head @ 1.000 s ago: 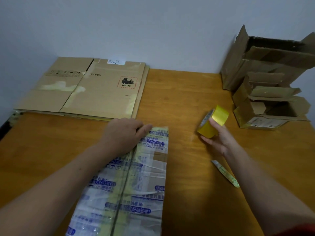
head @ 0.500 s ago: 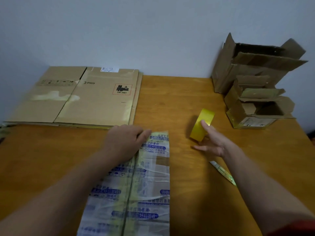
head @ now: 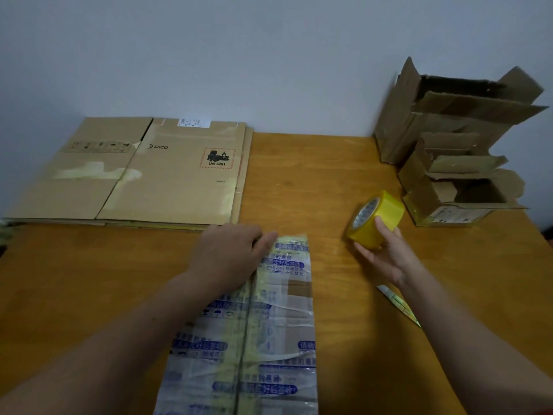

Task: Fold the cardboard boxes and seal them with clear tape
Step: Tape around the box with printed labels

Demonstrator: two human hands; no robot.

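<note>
A narrow cardboard box [head: 269, 339] covered in printed clear tape lies in front of me on the wooden table [head: 314, 181]. My left hand [head: 230, 253] rests on its far end, fingers curled over the top left corner. To the right, my right hand [head: 386, 253] grips a yellowish roll of tape [head: 375, 218], tilted with its core facing left, just above the table.
Flattened PICO cardboard boxes [head: 134, 172] are stacked at the back left against the wall. Two open brown boxes stand at the back right, a large one [head: 449, 115] and a smaller one [head: 460, 187]. A strip of tape scrap [head: 399, 305] lies under my right wrist.
My right hand set the tape roll on the table half a second ago; now it grips the roll again, turned with the core facing left. The left hand stayed on the box.
</note>
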